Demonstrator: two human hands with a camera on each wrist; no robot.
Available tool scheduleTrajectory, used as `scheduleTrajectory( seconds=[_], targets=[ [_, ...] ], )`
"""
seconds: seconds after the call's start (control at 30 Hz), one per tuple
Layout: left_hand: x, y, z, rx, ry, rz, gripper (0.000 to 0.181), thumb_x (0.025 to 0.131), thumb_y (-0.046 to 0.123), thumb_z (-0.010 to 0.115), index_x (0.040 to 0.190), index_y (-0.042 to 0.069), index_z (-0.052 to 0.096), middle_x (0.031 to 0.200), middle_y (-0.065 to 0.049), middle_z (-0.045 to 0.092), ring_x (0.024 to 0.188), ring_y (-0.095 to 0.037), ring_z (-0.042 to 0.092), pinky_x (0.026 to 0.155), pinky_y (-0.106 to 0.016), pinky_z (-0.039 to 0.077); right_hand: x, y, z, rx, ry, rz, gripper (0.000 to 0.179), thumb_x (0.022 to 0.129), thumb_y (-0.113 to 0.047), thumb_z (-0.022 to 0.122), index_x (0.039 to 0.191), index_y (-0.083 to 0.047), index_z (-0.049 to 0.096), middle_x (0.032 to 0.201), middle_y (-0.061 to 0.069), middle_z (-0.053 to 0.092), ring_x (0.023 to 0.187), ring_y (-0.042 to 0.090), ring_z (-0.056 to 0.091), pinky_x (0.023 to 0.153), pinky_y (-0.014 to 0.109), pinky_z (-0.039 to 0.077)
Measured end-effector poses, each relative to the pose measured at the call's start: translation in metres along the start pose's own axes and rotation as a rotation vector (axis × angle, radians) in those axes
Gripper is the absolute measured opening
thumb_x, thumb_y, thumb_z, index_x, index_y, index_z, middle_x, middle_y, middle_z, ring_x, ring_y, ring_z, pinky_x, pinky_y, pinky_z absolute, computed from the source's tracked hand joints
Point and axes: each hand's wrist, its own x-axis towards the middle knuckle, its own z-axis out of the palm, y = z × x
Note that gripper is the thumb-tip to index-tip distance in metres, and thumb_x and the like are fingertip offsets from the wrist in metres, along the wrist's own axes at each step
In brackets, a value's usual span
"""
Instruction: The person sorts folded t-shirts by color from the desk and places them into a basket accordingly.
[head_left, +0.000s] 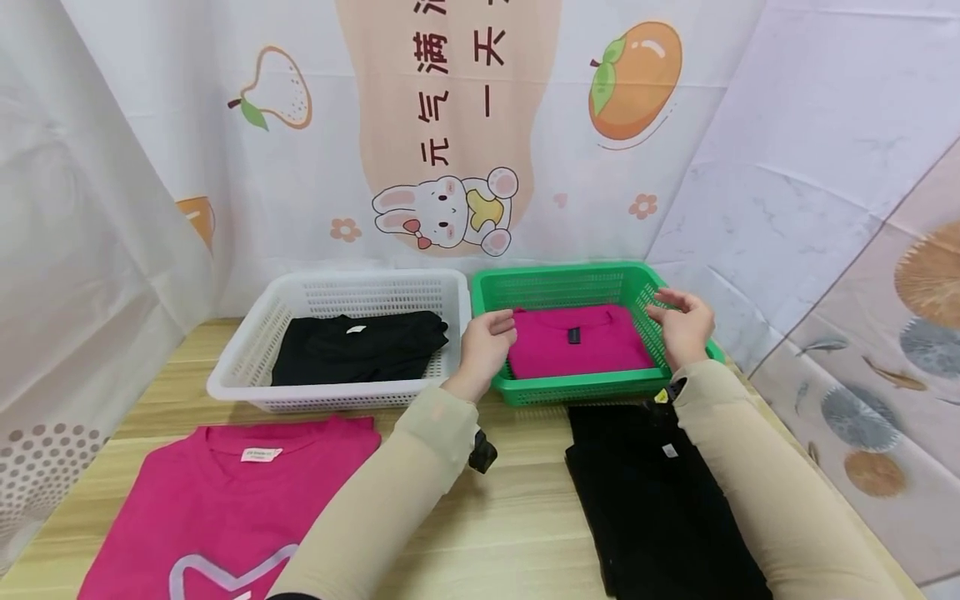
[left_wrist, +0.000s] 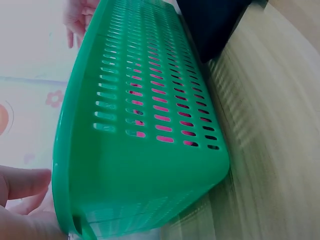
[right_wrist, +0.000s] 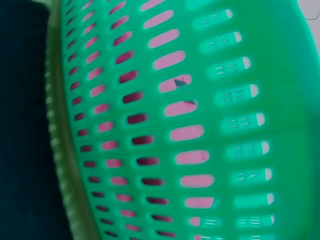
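A folded magenta T-shirt [head_left: 573, 346] with a dark neck label lies in the green basket [head_left: 581, 389]. At the basket's left end is my left hand [head_left: 486, 350], fingers loosely bent and holding nothing. The left wrist view has this hand's fingers [left_wrist: 25, 183] right at the basket's rim [left_wrist: 61, 165]. My right hand [head_left: 686, 327] hovers over the right end, fingers apart and slightly bent, nothing in them. In the right wrist view the basket's slotted wall [right_wrist: 200, 145] fills most of the picture, with magenta cloth behind the slots; the right hand is out of that view.
A white basket [head_left: 337, 396] with a folded black garment [head_left: 360, 350] stands to the left. On the wooden table [head_left: 517, 517] lie a magenta T-shirt [head_left: 247, 500] at front left and a folded black garment [head_left: 645, 500] under my right forearm. Printed curtains [head_left: 300, 192] hang behind.
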Motion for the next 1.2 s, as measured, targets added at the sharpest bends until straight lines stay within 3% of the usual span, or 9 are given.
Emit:
scheduleTrajectory(
  seconds=[0.13,0.23,0.4,0.6,0.83,1.03,1.2],
  targets=[
    [-0.004,0.000,-0.003,-0.078,0.000,0.007,0.039,0.097,0.003,0.059,0.136,0.002,0.058,0.135,-0.019,0.061,0.123,-0.028,0.062,0.100,-0.035,0.052,-0.004,0.000,-0.005,0.126,-0.048,-0.017,0.032,0.092,0.012,0.055,0.101,-0.017,0.064,0.087,-0.012,0.068,0.080,0.002,0.067,0.073,0.013,0.055],
    [-0.007,0.001,-0.004,-0.145,-0.006,-0.007,0.036,0.097,0.002,0.058,0.134,0.001,0.060,0.134,-0.019,0.062,0.120,-0.029,0.064,0.096,-0.032,0.054,-0.005,-0.001,-0.008,0.199,-0.110,-0.045,0.034,0.090,0.015,0.054,0.097,-0.016,0.065,0.081,-0.011,0.071,0.071,0.001,0.069,0.071,0.014,0.056],
    [-0.018,0.004,-0.004,-0.229,-0.030,-0.012,0.032,0.100,0.006,0.056,0.131,0.000,0.061,0.129,-0.018,0.065,0.114,-0.029,0.067,0.092,-0.033,0.057,-0.009,-0.006,-0.019,0.229,-0.242,-0.090,0.028,0.093,0.012,0.056,0.101,-0.015,0.063,0.082,-0.011,0.073,0.075,0.001,0.071,0.073,0.016,0.057],
    [-0.048,0.004,0.000,-0.348,-0.109,-0.014,0.034,0.105,0.020,0.050,0.133,0.004,0.060,0.128,-0.016,0.066,0.114,-0.031,0.067,0.093,-0.037,0.057,-0.022,-0.010,-0.038,0.286,-0.345,-0.097,0.031,0.093,0.011,0.057,0.097,-0.017,0.070,0.087,-0.007,0.076,0.078,0.004,0.073,0.074,0.019,0.058],
    [-0.076,-0.004,0.008,-0.382,-0.176,0.013,0.036,0.105,0.024,0.049,0.131,0.002,0.060,0.127,-0.017,0.066,0.114,-0.033,0.067,0.090,-0.036,0.058,-0.040,-0.010,-0.057,0.292,-0.391,-0.156,0.027,0.091,0.009,0.063,0.101,-0.014,0.073,0.092,-0.002,0.077,0.080,0.008,0.074,0.074,0.022,0.059],
    [-0.090,-0.010,0.011,-0.345,-0.252,-0.019,0.041,0.105,0.029,0.049,0.133,0.001,0.058,0.130,-0.020,0.064,0.113,-0.032,0.067,0.089,-0.038,0.058,-0.052,-0.004,-0.076,0.237,-0.399,-0.230,0.028,0.091,0.008,0.063,0.104,-0.015,0.073,0.093,-0.004,0.077,0.080,0.008,0.074,0.072,0.021,0.059],
    [-0.098,-0.023,0.014,-0.349,-0.307,-0.080,0.046,0.105,0.032,0.049,0.137,-0.001,0.053,0.133,-0.021,0.061,0.118,-0.036,0.063,0.093,-0.042,0.056,-0.060,0.004,-0.094,0.181,-0.392,-0.255,0.029,0.091,0.007,0.063,0.106,-0.016,0.073,0.096,-0.006,0.077,0.083,0.006,0.074,0.072,0.021,0.059]
  ],
)
